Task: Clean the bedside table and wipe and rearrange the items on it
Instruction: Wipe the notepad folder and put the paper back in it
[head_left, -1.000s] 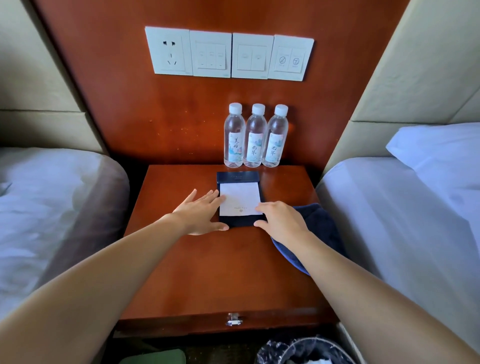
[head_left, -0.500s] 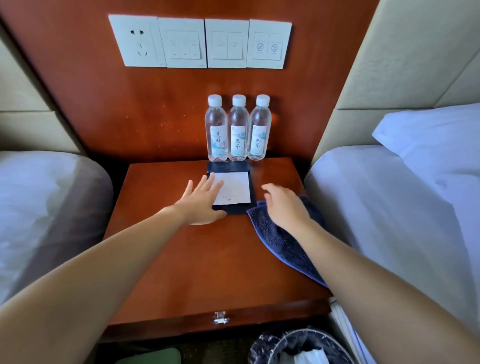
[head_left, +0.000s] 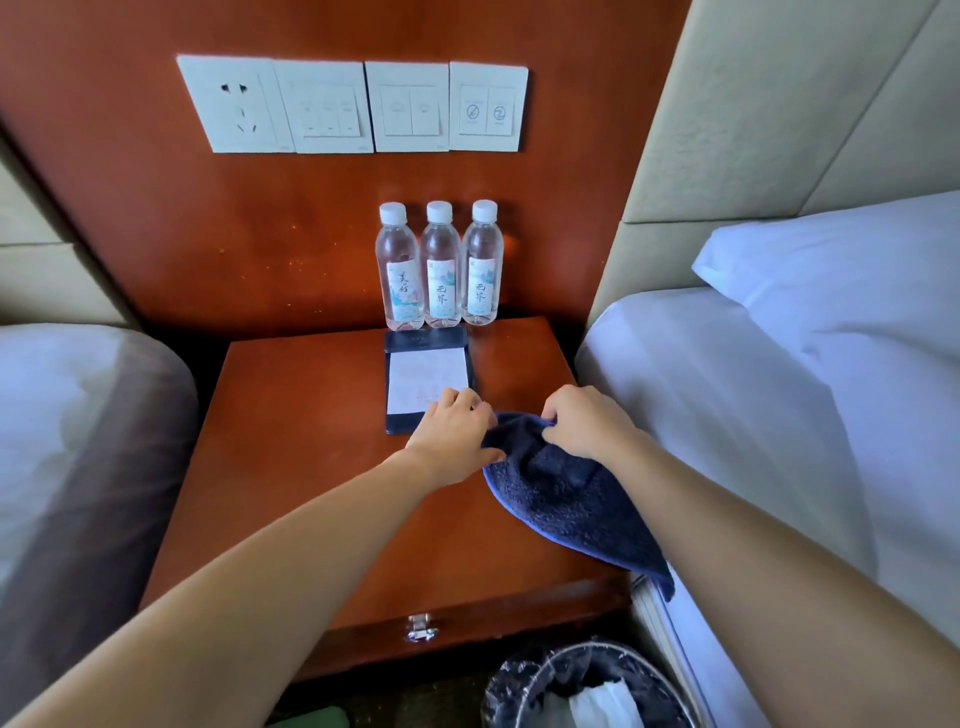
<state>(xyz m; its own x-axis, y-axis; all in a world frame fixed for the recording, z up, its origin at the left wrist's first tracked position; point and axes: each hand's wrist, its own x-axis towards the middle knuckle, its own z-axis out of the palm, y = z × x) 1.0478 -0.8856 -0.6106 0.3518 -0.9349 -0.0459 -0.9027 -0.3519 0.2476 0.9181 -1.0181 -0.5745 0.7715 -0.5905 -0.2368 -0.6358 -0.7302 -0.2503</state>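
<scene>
A dark blue cloth (head_left: 566, 499) lies on the right part of the wooden bedside table (head_left: 311, 467), its near corner hanging over the front right edge. My right hand (head_left: 587, 423) pinches the cloth's far edge with curled fingers. My left hand (head_left: 454, 434) grips the same edge just to the left, partly over the near end of a dark notepad holder (head_left: 423, 340) with white paper. Three water bottles (head_left: 440, 265) stand in a row at the back against the wood panel.
A bed (head_left: 78, 441) flanks the table on the left, another bed with a pillow (head_left: 831, 291) on the right. A lined waste bin (head_left: 587, 686) stands below the table's front. Wall switches (head_left: 353, 106) sit above the bottles.
Both hands left the notepad holder and moved right and nearer to the cloth. They now curl onto its far edge, which is bunched up. The view shifted slightly.
</scene>
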